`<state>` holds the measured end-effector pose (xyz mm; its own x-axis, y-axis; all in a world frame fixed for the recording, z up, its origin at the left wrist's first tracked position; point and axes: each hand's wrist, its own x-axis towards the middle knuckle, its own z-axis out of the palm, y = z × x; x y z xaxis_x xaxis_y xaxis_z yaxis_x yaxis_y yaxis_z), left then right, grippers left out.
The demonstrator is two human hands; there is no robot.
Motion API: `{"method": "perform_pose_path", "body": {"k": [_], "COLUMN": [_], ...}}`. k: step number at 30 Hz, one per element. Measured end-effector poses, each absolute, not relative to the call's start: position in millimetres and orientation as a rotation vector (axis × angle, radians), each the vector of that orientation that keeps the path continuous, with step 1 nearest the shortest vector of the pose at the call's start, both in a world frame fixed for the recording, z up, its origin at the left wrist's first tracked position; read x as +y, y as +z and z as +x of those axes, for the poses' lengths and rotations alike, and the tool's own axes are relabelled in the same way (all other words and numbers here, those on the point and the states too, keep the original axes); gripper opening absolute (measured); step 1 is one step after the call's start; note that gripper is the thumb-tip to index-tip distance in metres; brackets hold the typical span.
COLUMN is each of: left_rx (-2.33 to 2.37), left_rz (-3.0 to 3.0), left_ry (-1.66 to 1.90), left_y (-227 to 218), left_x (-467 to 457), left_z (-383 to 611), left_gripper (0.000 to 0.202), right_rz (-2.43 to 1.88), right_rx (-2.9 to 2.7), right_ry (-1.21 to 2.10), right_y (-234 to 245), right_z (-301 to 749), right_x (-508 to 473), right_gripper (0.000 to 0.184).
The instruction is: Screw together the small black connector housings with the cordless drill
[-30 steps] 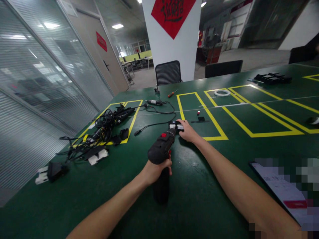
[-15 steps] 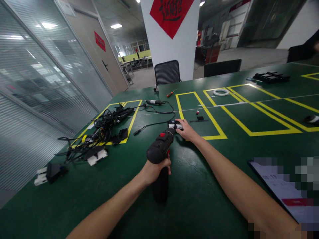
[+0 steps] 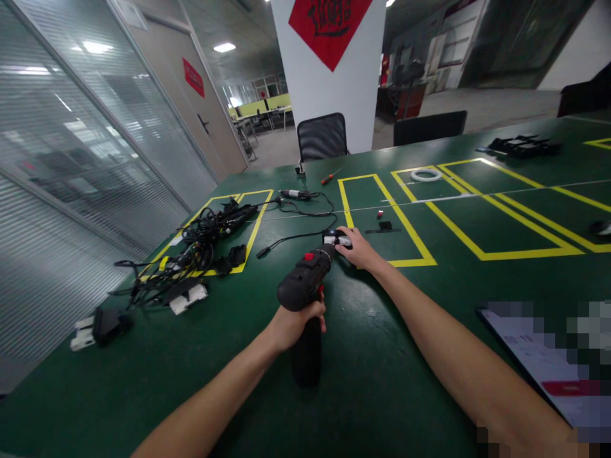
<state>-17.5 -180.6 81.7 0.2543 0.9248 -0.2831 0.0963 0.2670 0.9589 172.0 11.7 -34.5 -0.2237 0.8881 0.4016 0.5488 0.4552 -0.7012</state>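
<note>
Black drill (image 3: 305, 283) in left grip (image 3: 296, 321), nose against part (image 3: 335, 239).

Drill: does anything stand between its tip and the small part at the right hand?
Nothing visible does. The drill in the left hand points straight at the part, which the right hand holds on the table. A black cable lies to its left, off that line.

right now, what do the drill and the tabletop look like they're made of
Drill in the left hand: likely matte black moulded plastic, going by its dull sheen, with a red button. Tabletop: green mat, perhaps rubber or vinyl, softly glaring and scuffed, with taped-looking yellow lines.
</note>
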Motion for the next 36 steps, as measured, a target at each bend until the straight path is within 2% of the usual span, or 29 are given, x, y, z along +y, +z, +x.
{"method": "perform_pose_path", "body": {"k": [15,28,36], "left_rx": [1.154,1.17,1.16], "left_rz": [1.17,1.225,1.216], "left_ry": [0.776,0.741,0.752], "left_y": [85.1,86.4,86.7], "left_x": [-179.9,-179.8,-180.3], "left_z": [-13.0,-12.6,-12.2], "left_gripper": [0.029,0.02,0.025], "right_rz": [-1.203,-1.187,-1.197], "right_rx": [-1.896,-1.862,-1.844], "right_ry": [0.588,0.65,0.668], "right_y": [-31.3,-31.3,-31.6], "right_z": [174.2,173.8,172.0], "right_x": [13.4,15.8,17.0], "right_gripper": [0.052,0.051,0.051]}}
